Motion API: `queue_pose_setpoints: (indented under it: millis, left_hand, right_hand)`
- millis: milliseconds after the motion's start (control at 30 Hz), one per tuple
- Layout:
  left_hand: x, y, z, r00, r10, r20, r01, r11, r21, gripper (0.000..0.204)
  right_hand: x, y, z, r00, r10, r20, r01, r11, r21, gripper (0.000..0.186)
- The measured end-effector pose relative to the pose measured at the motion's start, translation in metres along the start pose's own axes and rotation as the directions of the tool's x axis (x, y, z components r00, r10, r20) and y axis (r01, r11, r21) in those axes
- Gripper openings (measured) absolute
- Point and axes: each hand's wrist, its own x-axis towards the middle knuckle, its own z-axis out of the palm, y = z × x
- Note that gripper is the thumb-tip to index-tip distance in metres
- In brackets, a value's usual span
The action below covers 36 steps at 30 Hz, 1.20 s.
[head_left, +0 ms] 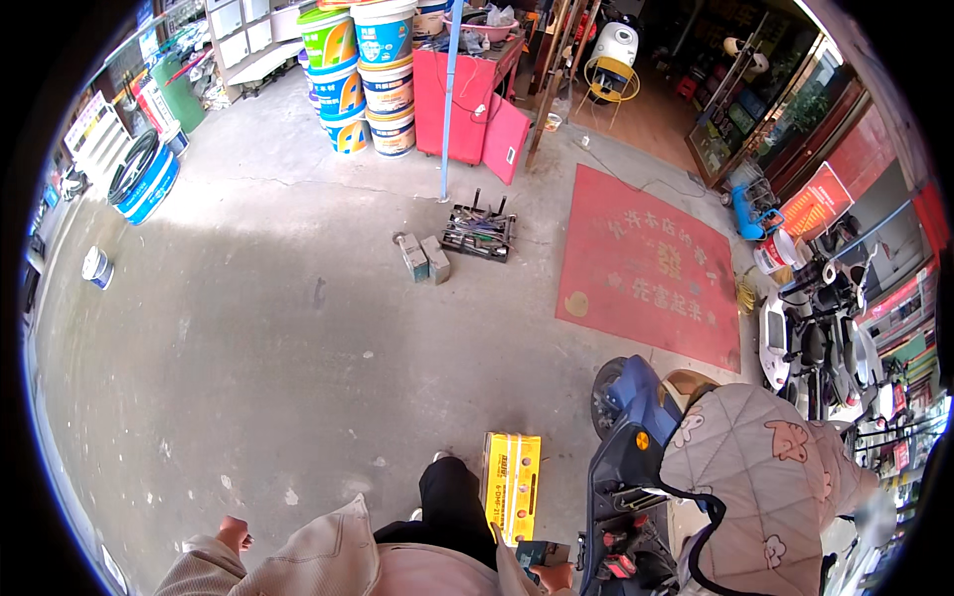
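Note:
My left hand (235,533) hangs at the lower left, fingers curled, with nothing seen in it. My right hand (555,576) is at the bottom edge, gripping a dark grey-green block (535,552), partly out of frame. Just above it a yellow printed box (512,475) lies on the concrete beside my leg (447,502). Right of that stands a blue-black scooter (633,417) with a quilted cover (755,467) over it. Farther forward, an open tool case (477,233) lies beside two grey blocks (424,258).
A red mat (646,268) lies before a doorway with a chair (611,79). Stacked paint buckets (358,79) and a red cabinet (444,109) stand behind a blue post (446,174). A large blue tub (144,189) and a small bucket (97,266) sit left; parked scooters (815,333) line the right.

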Motion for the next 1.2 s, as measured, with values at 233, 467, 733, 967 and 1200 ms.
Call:
queue_pose_setpoints:
  millis: [233,467,733,967,1200]
  left_hand:
    - [-0.162,-0.024,0.06,0.992,-0.127,-0.015,0.127,0.992,-0.019,0.028]
    - [-0.293,0.105,0.135,0.957,-0.286,-0.056,0.284,0.958,-0.041,0.028]
    - [-0.341,0.236,0.154,0.9,-0.431,-0.067,0.434,0.901,0.031,0.029]
    - [-0.339,0.258,0.149,0.913,-0.403,-0.063,0.407,0.912,0.052,0.03]
    - [-0.263,0.244,0.099,0.975,-0.222,-0.005,0.22,0.964,0.146,0.031]
  right_hand:
    - [0.155,-0.28,0.039,0.995,-0.081,0.05,0.09,0.974,-0.208,0.103]
    - [0.377,-0.568,0.133,0.98,-0.192,0.046,0.195,0.914,-0.356,0.089]
    - [0.552,-0.837,0.13,0.91,-0.413,-0.015,0.386,0.862,-0.328,0.078]
    - [0.553,-0.872,0.151,0.818,-0.532,0.217,0.575,0.745,-0.339,0.049]
    - [0.405,-0.695,0.161,0.782,-0.559,0.277,0.624,0.697,-0.355,0.026]
